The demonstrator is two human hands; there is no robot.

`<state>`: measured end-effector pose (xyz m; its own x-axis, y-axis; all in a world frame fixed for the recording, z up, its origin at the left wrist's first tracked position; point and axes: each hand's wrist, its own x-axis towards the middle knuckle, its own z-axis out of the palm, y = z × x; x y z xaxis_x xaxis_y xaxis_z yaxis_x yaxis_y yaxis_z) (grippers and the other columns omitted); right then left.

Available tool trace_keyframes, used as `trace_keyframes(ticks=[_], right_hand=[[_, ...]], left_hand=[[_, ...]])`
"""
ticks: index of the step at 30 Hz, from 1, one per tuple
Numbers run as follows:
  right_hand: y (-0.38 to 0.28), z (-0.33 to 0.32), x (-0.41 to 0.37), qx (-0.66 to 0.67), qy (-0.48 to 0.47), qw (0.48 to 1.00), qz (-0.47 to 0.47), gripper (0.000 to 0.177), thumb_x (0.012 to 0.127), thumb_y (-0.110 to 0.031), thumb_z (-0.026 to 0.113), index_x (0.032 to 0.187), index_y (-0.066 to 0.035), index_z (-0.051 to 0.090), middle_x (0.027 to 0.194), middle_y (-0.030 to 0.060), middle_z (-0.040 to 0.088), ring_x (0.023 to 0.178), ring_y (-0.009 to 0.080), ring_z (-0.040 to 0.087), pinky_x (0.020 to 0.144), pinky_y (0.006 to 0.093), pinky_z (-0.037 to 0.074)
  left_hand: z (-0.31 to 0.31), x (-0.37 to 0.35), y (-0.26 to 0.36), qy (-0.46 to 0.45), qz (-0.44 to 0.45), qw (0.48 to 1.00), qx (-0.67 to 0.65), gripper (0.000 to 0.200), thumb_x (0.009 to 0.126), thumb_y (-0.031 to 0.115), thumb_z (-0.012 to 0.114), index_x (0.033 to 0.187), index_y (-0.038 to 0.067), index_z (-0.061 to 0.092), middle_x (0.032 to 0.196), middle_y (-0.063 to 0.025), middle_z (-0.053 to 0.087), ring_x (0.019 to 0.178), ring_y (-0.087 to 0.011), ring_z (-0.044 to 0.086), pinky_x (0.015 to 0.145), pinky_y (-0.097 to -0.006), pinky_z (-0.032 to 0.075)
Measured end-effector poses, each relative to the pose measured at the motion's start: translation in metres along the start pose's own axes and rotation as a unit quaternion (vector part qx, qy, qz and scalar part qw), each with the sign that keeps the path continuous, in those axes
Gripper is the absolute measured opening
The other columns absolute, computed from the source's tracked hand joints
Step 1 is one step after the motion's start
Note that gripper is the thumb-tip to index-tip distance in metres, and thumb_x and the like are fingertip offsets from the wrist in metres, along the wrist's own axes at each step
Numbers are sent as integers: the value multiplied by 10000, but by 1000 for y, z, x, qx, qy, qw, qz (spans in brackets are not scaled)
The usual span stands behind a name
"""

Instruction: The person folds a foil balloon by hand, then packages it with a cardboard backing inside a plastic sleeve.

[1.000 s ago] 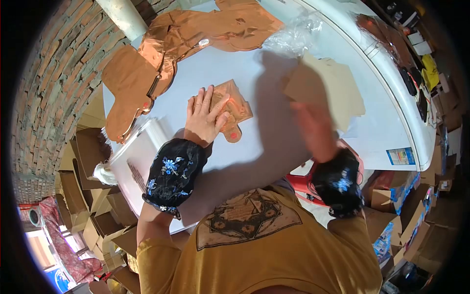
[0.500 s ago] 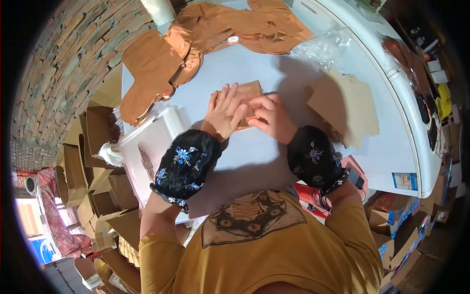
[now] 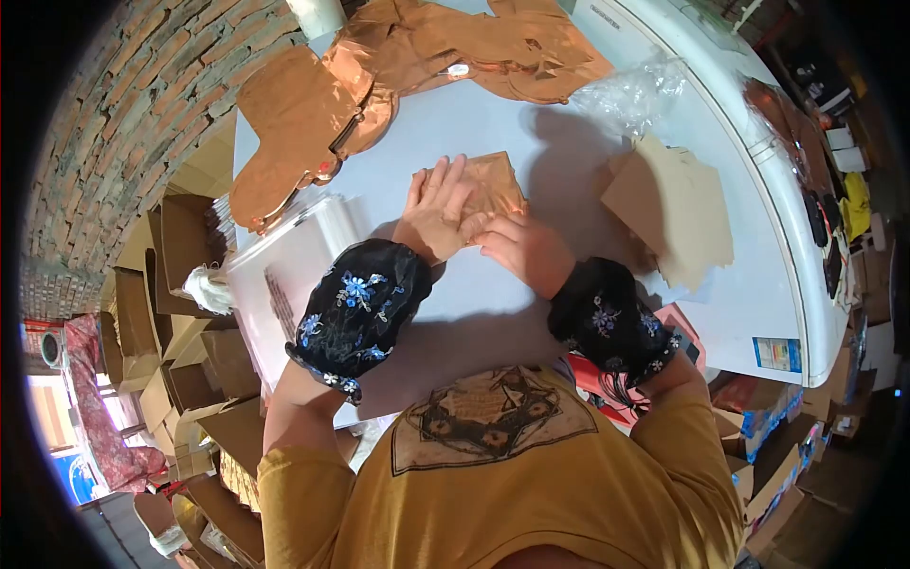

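Note:
A folded copper-coloured foil piece lies on the white table. My left hand rests flat over its left part, fingers pointing away from me and slightly apart. At the foil's lower right edge is my right hand, its fingers bent and pressed together on the foil; whether it pinches the edge is hard to make out. Both forearms wear black sleeves with blue flowers.
Large copper foil sheets lie along the far and left table. A stack of brown cardboard sits at the right, clear plastic behind it. Clear bags lie at the left, with open boxes beyond.
My right hand has moved slightly down, its fingers now lower and flatter at the foil's near edge. More of the foil's right side shows. My left hand stays on the foil.

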<state>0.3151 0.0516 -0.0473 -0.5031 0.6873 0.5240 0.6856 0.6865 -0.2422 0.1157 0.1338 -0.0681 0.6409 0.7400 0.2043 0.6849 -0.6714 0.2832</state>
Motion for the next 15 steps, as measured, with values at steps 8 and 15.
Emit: trace_keyframes(ticks=[8,15], right_hand=[[-29,-8,4,-54,7,997,51,124,788,-127,728,875,-100,643,857,29,596,829,226,609,755,348,522],[-37,-7,6,-70,70,993,56,200,776,-174,768,910,-97,640,837,40,587,826,247,614,752,362,526]], left_hand=[[-38,17,3,-2,-170,985,-6,832,794,618,693,1383,70,486,1492,-227,387,1372,-437,354,1074,-541,334],[-63,43,-56,-195,-275,861,-381,580,825,391,805,1245,80,553,1086,-66,666,897,-216,669,778,-420,577]])
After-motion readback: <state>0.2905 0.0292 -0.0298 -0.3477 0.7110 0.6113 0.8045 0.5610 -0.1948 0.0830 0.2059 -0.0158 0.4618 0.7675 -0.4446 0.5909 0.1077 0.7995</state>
